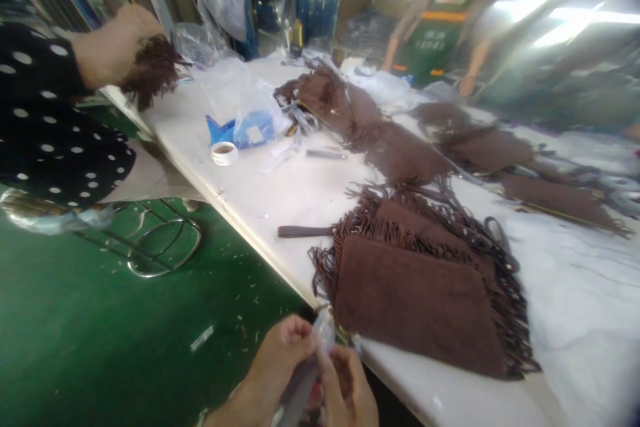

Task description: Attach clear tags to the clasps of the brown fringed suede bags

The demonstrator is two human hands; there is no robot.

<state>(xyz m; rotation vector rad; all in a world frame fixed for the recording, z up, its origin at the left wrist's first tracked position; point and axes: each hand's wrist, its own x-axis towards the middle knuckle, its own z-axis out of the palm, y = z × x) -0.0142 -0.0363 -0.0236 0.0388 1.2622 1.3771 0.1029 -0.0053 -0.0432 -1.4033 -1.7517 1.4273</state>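
At the front edge of the table, my left hand and my right hand are close together, fingers pinched. Between their fingertips is a small piece of clear plastic film, next to the metal hardware at the corner of a brown suede pouch. A greyish strap-like piece hangs below the fingers; whether it joins the film I cannot tell. The pouch lies flat on top of other fringed brown pouches, and a wrist strap sticks out to the left.
More brown fringed pouches lie across the white table. A tape roll sits beside a blue-and-clear plastic bag. At left, a person in a dotted sleeve holds brown fringe; another in a green apron stands opposite. A metal stool is left.
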